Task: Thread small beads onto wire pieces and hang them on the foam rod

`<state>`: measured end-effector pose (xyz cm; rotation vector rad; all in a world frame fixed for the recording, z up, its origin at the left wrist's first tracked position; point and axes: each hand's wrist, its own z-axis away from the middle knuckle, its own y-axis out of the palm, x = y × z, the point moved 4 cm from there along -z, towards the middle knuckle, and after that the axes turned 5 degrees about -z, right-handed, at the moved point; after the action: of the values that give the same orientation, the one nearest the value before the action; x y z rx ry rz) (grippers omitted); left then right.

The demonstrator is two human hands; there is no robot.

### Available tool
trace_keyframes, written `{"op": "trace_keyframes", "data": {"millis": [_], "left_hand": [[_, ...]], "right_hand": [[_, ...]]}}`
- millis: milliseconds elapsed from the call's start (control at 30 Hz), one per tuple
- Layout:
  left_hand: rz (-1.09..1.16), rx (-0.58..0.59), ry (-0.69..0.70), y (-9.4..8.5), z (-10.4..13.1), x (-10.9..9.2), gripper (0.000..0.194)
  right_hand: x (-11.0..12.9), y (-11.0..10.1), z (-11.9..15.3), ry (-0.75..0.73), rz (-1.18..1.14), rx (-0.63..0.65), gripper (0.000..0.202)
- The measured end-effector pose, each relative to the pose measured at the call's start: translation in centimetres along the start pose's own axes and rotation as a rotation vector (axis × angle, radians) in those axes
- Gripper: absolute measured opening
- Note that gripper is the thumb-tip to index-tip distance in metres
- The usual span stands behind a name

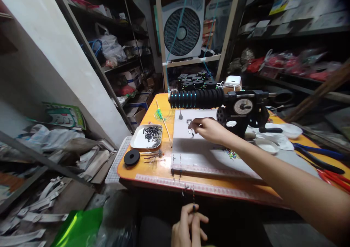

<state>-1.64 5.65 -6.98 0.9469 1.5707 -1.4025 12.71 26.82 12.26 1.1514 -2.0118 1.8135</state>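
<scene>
Below the table's front edge, my left hand (188, 225) pinches a thin dark cord (194, 196) between thumb and finger. My right hand (203, 126) is over the white board (213, 161), its fingers closed beside a small cluster of metal pieces (189, 122); what they hold is too small to name. Dark speckled strands (180, 163) hang over the board's front edge. Behind my right hand stands a black winding device (243, 110) with a row of black spools (197, 98) on its shaft.
On the orange table (131, 172) at left are a white tray (140, 136) of small dark parts, a black spool (131, 158) and a thin stick (165, 126). Blue-handled pliers (319, 154) lie at right. A box fan (182, 30) stands behind, between loaded shelves.
</scene>
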Motion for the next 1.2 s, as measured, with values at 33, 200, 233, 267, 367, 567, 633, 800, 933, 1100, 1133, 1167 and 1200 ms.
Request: {"op": "trace_keyframes", "data": {"millis": [33, 200, 233, 267, 367, 567, 633, 800, 933, 1100, 1133, 1167, 1200], "left_hand": [[-0.049, -0.007, 0.014, -0.4, -0.1, 0.0, 0.026], [-0.152, -0.035, 0.037, -4.2, -0.7, -2.8, 0.023], [-0.106, -0.046, 0.058, -4.9, -1.0, -4.1, 0.022], [-0.043, -0.063, 0.097, -5.4, -1.3, -5.5, 0.023], [0.122, -0.108, 0.225, -6.3, -2.9, -10.4, 0.028], [0.298, 0.144, 0.265, -4.3, -7.9, -16.2, 0.038], [0.327, 0.196, 0.258, -3.5, -9.1, -16.9, 0.033], [0.491, 0.344, 0.184, -1.7, -9.1, -16.3, 0.035], [0.983, 0.509, -0.035, -0.2, -7.4, -14.5, 0.034], [1.143, 0.575, -0.169, 0.4, -6.2, -13.0, 0.035], [1.153, 0.590, -0.178, 0.4, -6.1, -12.9, 0.036], [1.163, 0.608, -0.182, 0.5, -5.9, -12.8, 0.036], [1.175, 0.628, -0.184, 0.5, -5.8, -12.8, 0.037]], "right_hand": [[0.3, -0.3, 0.2, 0.007, -0.032, -0.001, 0.023], [2.1, -2.5, 3.5, 0.062, -0.281, -0.010, 0.034], [2.4, -2.8, 4.3, 0.077, -0.348, 0.012, 0.037], [2.6, -3.0, 5.0, 0.091, -0.419, 0.039, 0.039], [3.2, -2.9, 6.7, 0.122, -0.621, 0.125, 0.045], [3.7, -1.9, 7.6, 0.138, -0.895, 0.199, 0.042], [3.7, -1.7, 7.5, 0.149, -0.946, 0.215, 0.039], [3.0, -0.7, 7.8, 0.226, -1.080, 0.266, 0.034], [2.0, 1.0, 8.2, 0.310, -1.231, 0.321, 0.030], [1.8, 1.8, 8.2, 0.353, -1.359, 0.331, 0.026], [1.8, 1.8, 8.2, 0.357, -1.370, 0.328, 0.025], [1.9, 1.8, 8.2, 0.360, -1.379, 0.324, 0.025], [1.9, 1.7, 8.2, 0.363, -1.385, 0.321, 0.025]]}}
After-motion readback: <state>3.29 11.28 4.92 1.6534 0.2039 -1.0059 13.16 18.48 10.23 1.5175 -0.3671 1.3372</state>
